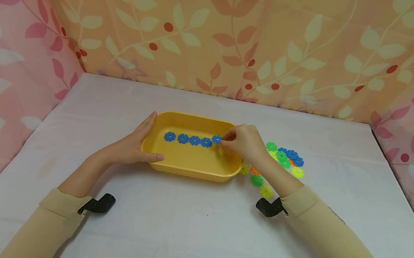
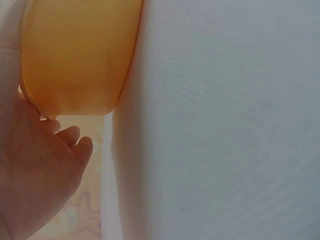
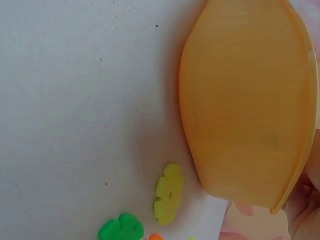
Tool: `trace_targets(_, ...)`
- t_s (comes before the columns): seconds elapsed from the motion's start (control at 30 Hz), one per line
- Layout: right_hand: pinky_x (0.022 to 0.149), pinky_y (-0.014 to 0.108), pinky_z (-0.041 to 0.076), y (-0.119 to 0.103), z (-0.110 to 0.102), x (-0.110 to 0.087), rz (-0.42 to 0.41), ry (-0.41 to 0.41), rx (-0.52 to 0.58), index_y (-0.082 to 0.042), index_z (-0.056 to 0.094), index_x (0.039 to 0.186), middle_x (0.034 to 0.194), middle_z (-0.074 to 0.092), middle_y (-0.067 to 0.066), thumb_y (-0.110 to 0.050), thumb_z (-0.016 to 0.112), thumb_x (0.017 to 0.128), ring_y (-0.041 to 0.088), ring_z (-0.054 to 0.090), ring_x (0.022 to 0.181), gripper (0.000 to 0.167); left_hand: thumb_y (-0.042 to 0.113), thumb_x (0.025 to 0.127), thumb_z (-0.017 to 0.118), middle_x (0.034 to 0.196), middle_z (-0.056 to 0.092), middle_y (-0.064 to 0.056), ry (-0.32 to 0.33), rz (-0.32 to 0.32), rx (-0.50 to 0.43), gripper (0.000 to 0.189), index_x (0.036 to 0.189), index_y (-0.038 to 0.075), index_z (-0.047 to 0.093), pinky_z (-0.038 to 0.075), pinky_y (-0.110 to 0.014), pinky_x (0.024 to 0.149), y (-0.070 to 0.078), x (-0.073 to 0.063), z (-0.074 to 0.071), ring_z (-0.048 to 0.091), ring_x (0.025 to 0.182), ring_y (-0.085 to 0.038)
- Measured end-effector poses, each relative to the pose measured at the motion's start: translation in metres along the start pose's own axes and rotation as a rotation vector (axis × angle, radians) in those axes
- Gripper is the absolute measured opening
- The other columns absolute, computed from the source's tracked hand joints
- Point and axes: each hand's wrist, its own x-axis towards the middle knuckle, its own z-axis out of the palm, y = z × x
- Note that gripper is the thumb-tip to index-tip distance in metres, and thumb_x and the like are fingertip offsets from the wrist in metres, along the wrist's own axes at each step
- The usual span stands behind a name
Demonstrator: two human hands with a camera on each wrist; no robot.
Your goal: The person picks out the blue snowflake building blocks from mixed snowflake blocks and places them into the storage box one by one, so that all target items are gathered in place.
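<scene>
A yellow plastic tray [image 1: 185, 167] stands on the table. My left hand [image 1: 127, 146] holds its left end, thumb over the front rim and fingers along the outside; the left wrist view shows this hand [image 2: 45, 170] against the tray's wall [image 2: 80, 60]. Inside lie a blue notched disc [image 1: 169, 137] at the left and, beside it, a row of several blue discs [image 1: 195, 141] close together. My right hand [image 1: 247, 143] reaches over the right rim and pinches another blue disc [image 1: 216, 139] at the row's right end. Its fingertips are partly hidden.
Right of the tray, loose notched discs lie scattered: green [image 1: 257, 180], yellow [image 1: 266, 191], orange [image 1: 254, 170] and a blue cluster [image 1: 292, 154]. The right forearm passes over some. Floral cloth [image 1: 221, 33] walls the table [image 1: 182, 241] at the back and sides.
</scene>
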Motion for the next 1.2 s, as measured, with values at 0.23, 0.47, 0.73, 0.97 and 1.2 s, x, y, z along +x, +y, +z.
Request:
trace_targets(0.23,0.077,0.035,0.043,-0.004,-0.001,0.000,-0.004,-0.001,-0.066,-0.008,0.078,0.084,0.076,0.069,0.001,-0.023,0.080,0.083,0.023,0.055,0.081,0.016,0.041,0.081,0.078,0.162,-0.016,-0.002,0.000,-0.002,-0.004,0.122,0.154,0.016,-0.015,0.003,-0.053,0.116,0.001,0.000,-0.001,-0.012,0.148,-0.021)
trace_targets(0.47,0.076,0.035,0.046,-0.007,0.004,0.005,0.004,-0.039,-0.164,-0.007,0.077,0.082,0.077,0.067,0.004,-0.024,0.079,0.083,0.024,0.054,0.081,0.018,0.041,0.080,0.079,0.162,-0.016,-0.002,-0.001,0.000,0.000,0.122,0.155,0.015,-0.015,0.002,-0.052,0.116,0.000,0.000,-0.001,-0.012,0.148,-0.022)
trace_targets(0.73,0.065,0.032,0.049,-0.010,0.010,0.006,-0.038,-0.050,-0.315,-0.005,0.073,0.078,0.069,0.063,0.003,-0.024,0.078,0.084,0.022,0.056,0.069,0.021,0.042,0.080,0.079,0.161,-0.016,-0.001,-0.006,-0.004,0.007,0.123,0.154,0.016,-0.016,0.003,-0.052,0.116,-0.001,0.001,0.001,-0.012,0.148,-0.021)
trace_targets(0.97,0.058,0.034,0.050,-0.012,0.015,0.004,-0.066,-0.033,-0.383,-0.006,0.071,0.075,0.071,0.063,0.003,-0.021,0.076,0.086,0.021,0.057,0.064,0.019,0.042,0.080,0.078,0.162,-0.016,-0.001,-0.003,-0.009,0.011,0.122,0.155,0.015,-0.015,0.003,-0.052,0.116,0.000,0.001,0.000,-0.012,0.148,-0.021)
trace_targets(1.2,0.060,0.032,0.051,-0.013,0.015,0.004,-0.082,-0.016,-0.375,-0.005,0.073,0.078,0.073,0.064,0.003,-0.019,0.077,0.086,0.020,0.057,0.064,0.016,0.042,0.081,0.078,0.162,-0.016,-0.001,-0.003,-0.007,0.004,0.121,0.155,0.016,-0.015,0.003,-0.053,0.116,-0.001,0.000,0.000,-0.012,0.148,-0.021)
